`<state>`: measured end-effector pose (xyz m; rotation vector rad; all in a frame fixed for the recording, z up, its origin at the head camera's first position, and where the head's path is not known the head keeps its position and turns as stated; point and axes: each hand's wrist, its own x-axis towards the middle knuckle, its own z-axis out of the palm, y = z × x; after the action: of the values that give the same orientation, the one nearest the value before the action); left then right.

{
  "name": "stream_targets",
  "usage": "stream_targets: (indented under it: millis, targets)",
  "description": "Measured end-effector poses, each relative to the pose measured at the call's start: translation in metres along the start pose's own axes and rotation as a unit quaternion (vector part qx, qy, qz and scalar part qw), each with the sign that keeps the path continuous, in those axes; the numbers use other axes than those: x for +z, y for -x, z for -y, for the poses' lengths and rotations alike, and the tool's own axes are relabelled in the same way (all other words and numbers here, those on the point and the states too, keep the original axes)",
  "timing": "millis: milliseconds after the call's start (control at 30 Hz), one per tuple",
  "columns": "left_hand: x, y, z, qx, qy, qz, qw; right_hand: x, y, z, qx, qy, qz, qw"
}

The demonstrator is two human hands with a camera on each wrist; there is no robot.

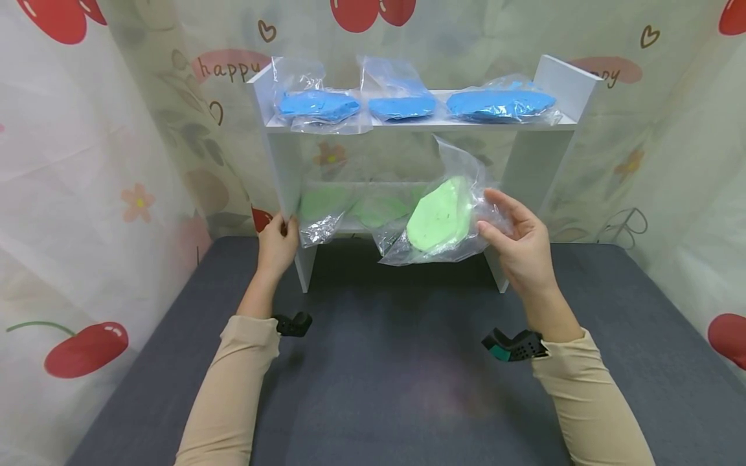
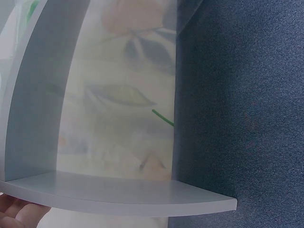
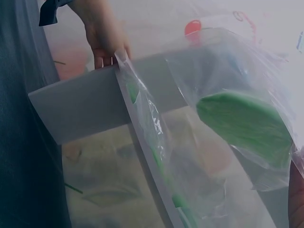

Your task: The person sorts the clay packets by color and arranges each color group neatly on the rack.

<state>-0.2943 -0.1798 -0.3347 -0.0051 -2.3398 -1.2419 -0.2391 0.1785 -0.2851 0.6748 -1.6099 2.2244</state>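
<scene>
My right hand (image 1: 520, 243) pinches the edge of a clear plastic bag with a flat light-green lump of clay (image 1: 441, 215), between thumb and fingers. The bag hangs tilted in front of the lower board of a white two-tier shelf (image 1: 422, 127); the right wrist view also shows the green clay (image 3: 247, 121) in its bag. At the shelf's left side panel (image 2: 128, 194), my left hand (image 1: 278, 246) grips the edge, with its fingers partly hidden there. On the lower board lie more bagged green lumps (image 1: 379, 210), partly covered by the held bag.
Three clear bags of blue clay (image 1: 501, 103) lie in a row on the top board. The shelf stands at the back of a dark grey table (image 1: 396, 375). Printed cloth (image 1: 76, 162) hangs behind and at both sides. A thin cord (image 1: 632, 223) shows at the back right.
</scene>
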Motion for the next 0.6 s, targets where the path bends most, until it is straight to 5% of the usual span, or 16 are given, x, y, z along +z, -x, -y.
stream_targets:
  millis: [600]
  targets:
    - [0.000, 0.001, 0.000, 0.008, -0.002, -0.003, 1.0000, -0.011, -0.018, -0.007, 0.013, -0.055, -0.056, 0.9968]
